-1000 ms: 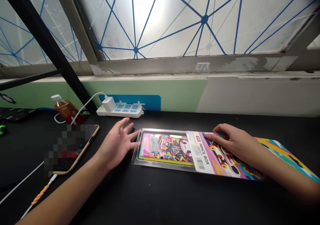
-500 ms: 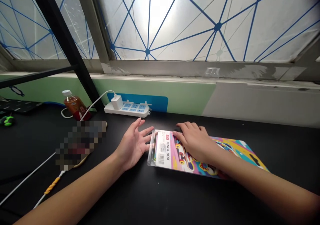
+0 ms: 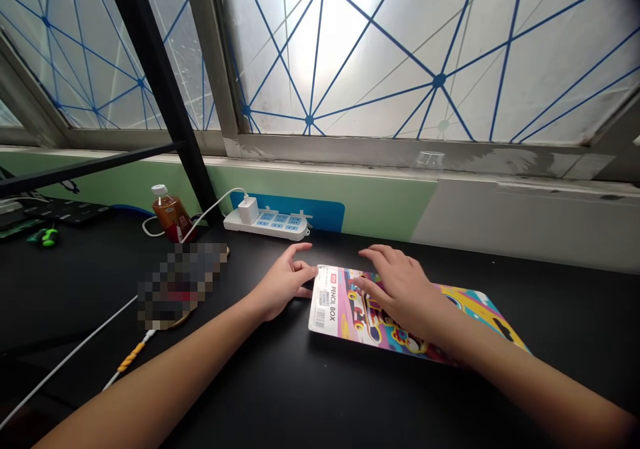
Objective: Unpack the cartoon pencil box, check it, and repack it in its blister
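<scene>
A flat, colourful pencil box [image 3: 350, 329] lies on the black desk, its white end label reading "PENCIL BOX" on the left. My left hand [image 3: 283, 286] is at its upper left corner, thumb on the top edge and fingers partly hidden behind the end, closed on it. Over the middle of the box is my right hand [image 3: 403, 289], palm down, with fingers apart and curved. Whether its fingertips touch the printed surface I cannot tell. My right forearm hides part of the box's right side.
A white power strip [image 3: 267, 224] with a plugged-in charger stands by the wall. At left are a bottle of brown drink [image 3: 173, 216], a blurred-out phone-like device [image 3: 183, 286] on a white cable, and a keyboard [image 3: 70, 210]. A black frame post [image 3: 163, 82] rises behind.
My left hand has turned from open, palm showing, to closing on the box's left end. The clear plastic edge there no longer shows. My right fingers have lifted and spread. The view has shifted left.
</scene>
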Motion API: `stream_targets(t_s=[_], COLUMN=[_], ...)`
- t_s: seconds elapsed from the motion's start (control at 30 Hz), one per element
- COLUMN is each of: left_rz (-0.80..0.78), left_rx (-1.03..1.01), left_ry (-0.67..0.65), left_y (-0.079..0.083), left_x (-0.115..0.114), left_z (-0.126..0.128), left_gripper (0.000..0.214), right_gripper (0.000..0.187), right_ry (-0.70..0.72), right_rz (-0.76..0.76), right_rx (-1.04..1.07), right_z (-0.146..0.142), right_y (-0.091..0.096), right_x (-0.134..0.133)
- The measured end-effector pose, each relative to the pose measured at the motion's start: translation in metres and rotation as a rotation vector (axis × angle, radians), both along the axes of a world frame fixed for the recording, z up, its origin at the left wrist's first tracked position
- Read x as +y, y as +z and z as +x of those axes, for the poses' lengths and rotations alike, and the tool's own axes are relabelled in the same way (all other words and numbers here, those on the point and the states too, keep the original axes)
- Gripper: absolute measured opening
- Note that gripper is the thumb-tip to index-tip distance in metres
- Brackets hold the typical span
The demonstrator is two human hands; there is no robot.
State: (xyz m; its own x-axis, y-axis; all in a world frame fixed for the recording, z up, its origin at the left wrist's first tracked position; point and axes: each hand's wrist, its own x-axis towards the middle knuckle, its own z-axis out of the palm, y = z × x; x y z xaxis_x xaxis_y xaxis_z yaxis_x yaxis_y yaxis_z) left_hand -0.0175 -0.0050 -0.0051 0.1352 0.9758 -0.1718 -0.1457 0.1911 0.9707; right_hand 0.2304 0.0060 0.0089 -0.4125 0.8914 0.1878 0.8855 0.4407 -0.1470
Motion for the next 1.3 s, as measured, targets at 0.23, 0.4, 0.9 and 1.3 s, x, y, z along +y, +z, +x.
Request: stream_targets(t_s=[0.23, 0.4, 0.9, 1.3], left_rz=[0.004, 0.007, -0.013, 0.264], left_rx=[0.173, 0.256, 0.255, 0.125], left_ry=[-0.097, -0.127, -0.049, 0.009], left_y=[-0.002, -0.001, -0.001, 0.0], left_x=[0.008, 0.011, 0.002, 0.0], left_z=[-0.001, -0.003, -0.001, -0.013], left_gripper=[0.024, 0.031, 0.04, 0.044], right_gripper=[0.059, 0.064, 0.055, 0.05], right_ry=[-0.107, -0.315, -0.266, -0.35], right_rz=[0.008, -0.129, -1.026, -0.4], right_rx=[0.16, 0.397, 1.041, 1.146], right_z=[0.116, 0.166, 0.16, 0.148], right_y=[-0.011, -0.018, -0.012, 0.004], right_x=[-0.019, -0.025, -0.039, -0.046])
